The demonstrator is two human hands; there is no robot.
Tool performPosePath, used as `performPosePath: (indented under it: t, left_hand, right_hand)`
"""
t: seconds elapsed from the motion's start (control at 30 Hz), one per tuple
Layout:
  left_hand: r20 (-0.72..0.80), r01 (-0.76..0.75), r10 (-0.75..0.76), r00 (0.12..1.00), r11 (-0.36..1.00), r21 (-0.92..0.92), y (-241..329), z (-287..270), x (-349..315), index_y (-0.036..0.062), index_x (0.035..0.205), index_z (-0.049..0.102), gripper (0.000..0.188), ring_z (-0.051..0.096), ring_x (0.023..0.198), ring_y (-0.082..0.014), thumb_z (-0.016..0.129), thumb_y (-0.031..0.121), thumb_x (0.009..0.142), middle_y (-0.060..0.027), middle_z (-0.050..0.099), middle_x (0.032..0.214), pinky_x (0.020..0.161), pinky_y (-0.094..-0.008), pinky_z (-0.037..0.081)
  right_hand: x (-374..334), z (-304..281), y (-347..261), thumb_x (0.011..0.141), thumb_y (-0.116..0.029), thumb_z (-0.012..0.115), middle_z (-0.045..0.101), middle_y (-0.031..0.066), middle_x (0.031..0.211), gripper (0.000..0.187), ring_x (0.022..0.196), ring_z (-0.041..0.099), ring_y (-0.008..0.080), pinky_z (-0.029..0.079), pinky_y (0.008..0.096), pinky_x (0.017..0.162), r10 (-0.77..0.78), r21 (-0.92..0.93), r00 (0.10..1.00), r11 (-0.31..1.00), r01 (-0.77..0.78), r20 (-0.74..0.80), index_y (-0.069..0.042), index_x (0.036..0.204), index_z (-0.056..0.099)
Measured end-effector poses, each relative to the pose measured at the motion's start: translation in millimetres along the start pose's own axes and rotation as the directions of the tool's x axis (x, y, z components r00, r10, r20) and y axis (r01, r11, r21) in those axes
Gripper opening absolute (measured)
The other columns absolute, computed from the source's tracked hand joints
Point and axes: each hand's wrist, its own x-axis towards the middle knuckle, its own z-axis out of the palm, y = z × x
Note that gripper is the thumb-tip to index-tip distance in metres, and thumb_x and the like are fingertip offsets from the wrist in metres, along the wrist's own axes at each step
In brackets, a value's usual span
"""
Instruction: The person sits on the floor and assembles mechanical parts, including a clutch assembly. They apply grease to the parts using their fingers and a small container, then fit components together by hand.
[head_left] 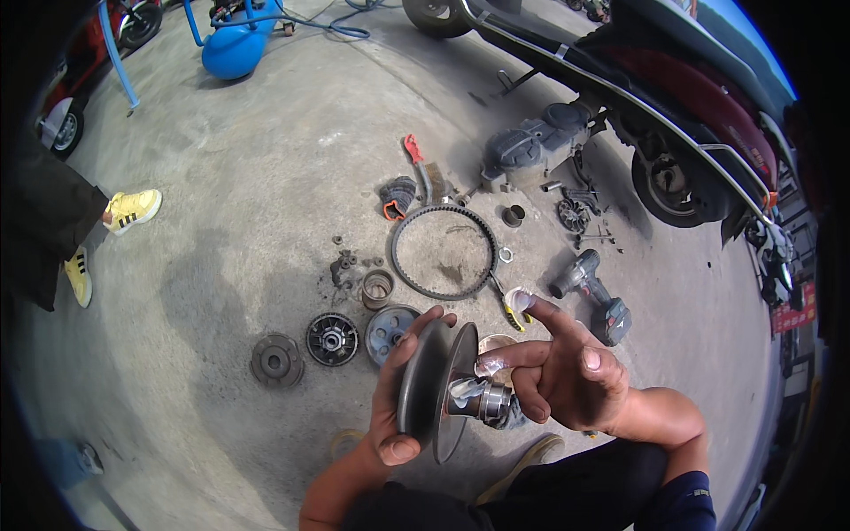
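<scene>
My left hand (388,403) grips a scooter's driven pulley (423,376) by its outer disc, thumb below and fingers over the top. The pulley stands on edge, with its metal hub (491,403) pointing right. White grease (466,389) is smeared on the hub next to the disc. Beside it is my right hand (571,376), fingers stretched out and apart, holding nothing. White grease coats its fingertips; one finger reaches close to the hub, and I cannot tell whether it touches.
A drive belt (397,252) lies on the concrete ahead, with a cordless impact wrench (591,292) to its right. Round metal parts, including a finned disc (332,340), sit left of my hands. A scooter (691,124) stands at the far right. Someone's yellow shoe (133,211) is at left.
</scene>
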Motion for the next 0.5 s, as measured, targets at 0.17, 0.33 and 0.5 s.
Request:
performPosePath:
  t: [0.17,0.33,0.5]
  left_hand:
    - [0.031,-0.032,0.031,0.999,0.999,0.024,-0.5,-0.6,1.0,0.0236,0.171,0.027,0.109,0.026,0.158,-0.048,0.073,0.075,0.086,-0.0313,0.016,0.172,0.119,-0.0534,0.037]
    - [0.031,-0.02,0.02,0.999,1.0,-0.002,3.0,2.0,0.3,0.0232,0.171,0.026,0.108,0.025,0.158,-0.0487,0.072,0.074,0.088,-0.0304,0.016,0.173,0.125,-0.0616,0.025]
    - [0.027,-0.03,0.029,0.999,0.999,0.015,2.4,1.4,1.4,0.0231,0.171,0.027,0.108,0.025,0.159,-0.0487,0.071,0.075,0.088,-0.0293,0.016,0.173,0.126,-0.0621,0.024]
  right_hand:
    - [0.8,-2.0,1.1,0.093,-0.046,0.071,0.059,0.0369,0.144,0.1,0.064,0.066,0.0249,0.054,0.031,0.066,0.032,0.081,0.995,0.996,-0.04,0.093,-0.015,0.171,0.017]
    - [-0.6,0.6,-8.3,0.091,-0.043,0.074,0.06,0.0369,0.142,0.108,0.068,0.068,0.0265,0.056,0.034,0.072,0.042,-0.08,0.998,0.996,-0.038,0.046,-0.01,0.171,0.009]
    - [2.2,6.0,-11.3,0.089,-0.041,0.078,0.059,0.0372,0.142,0.114,0.071,0.07,0.0263,0.056,0.0344,0.075,0.045,-0.113,0.997,0.993,-0.037,0.067,-0.007,0.17,0.005]
